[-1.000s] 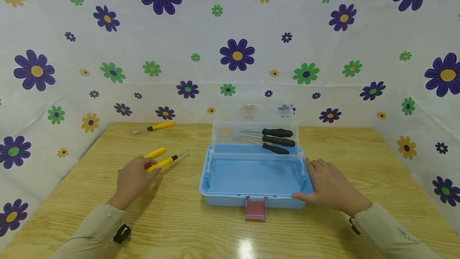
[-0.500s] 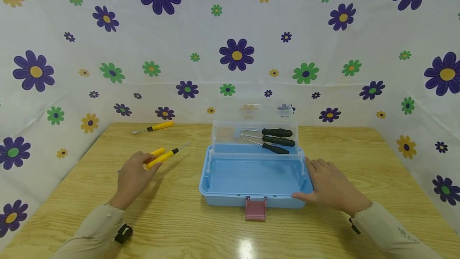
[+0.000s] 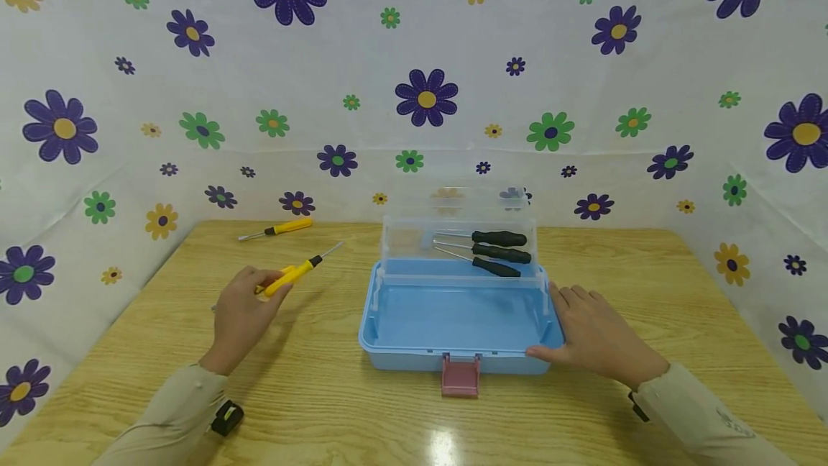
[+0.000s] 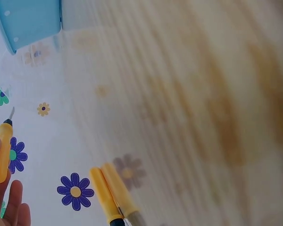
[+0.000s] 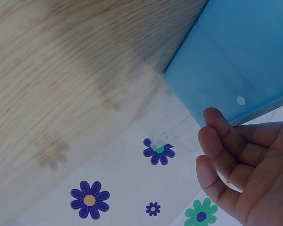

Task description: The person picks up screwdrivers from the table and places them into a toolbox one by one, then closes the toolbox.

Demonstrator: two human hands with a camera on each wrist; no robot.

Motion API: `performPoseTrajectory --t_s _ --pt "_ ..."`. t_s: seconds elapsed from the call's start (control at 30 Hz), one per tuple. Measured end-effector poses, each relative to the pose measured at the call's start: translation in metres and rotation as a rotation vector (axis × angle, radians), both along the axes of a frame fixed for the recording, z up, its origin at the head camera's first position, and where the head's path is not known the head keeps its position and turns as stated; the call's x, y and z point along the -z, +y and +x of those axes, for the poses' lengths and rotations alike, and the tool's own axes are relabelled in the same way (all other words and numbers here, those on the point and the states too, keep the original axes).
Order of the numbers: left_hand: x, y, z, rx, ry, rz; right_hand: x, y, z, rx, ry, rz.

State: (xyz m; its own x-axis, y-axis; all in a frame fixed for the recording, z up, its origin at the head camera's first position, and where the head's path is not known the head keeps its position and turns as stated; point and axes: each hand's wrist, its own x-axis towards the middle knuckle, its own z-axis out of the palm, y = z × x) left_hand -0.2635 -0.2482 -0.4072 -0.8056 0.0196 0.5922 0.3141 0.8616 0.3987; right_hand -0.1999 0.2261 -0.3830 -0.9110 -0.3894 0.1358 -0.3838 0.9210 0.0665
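Note:
My left hand (image 3: pixel 246 318) pinches a yellow-handled screwdriver (image 3: pixel 289 278) near the butt of its handle, blade pointing up and to the right. In the left wrist view this screwdriver (image 4: pixel 2 157) is between thumb and fingers. Just behind it a second yellow screwdriver (image 3: pixel 287 269) lies on the table, mostly hidden by the hand. My right hand (image 3: pixel 595 333) holds the right front corner of a light blue toolbox (image 3: pixel 397 361), thumb over the front rim and fingers along the outer side. In the right wrist view those fingers are bent beside the blue wall (image 5: pixel 226 56).
A third yellow screwdriver (image 3: pixel 289 226) lies at the table's back left. Inside the toolbox, a raised clear tray (image 3: pixel 401 250) carries three black-handled screwdrivers (image 3: pixel 501 254). The clear lid stands up behind, and a pink latch (image 3: pixel 460 380) hangs at the front. Flowered cloth bounds the table.
The left hand has raised the yellow screwdriver slightly, its tip swinging up and away towards the back. The right hand and the toolbox have stayed put.

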Motion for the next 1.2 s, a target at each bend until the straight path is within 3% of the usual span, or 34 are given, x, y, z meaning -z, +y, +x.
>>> performPoseTrajectory --t_s 0.27,0.57,1.2 --pt "-0.003 0.007 -0.001 0.029 0.046 0.069 -0.001 0.000 0.001 0.004 -0.009 0.001" --pt "-0.008 0.015 -0.003 0.043 0.034 0.115 0.001 0.001 0.000 0.000 0.001 0.007" --pt "-0.026 0.036 -0.007 0.161 0.061 0.095 0.000 0.001 0.000 -0.025 0.025 0.005"
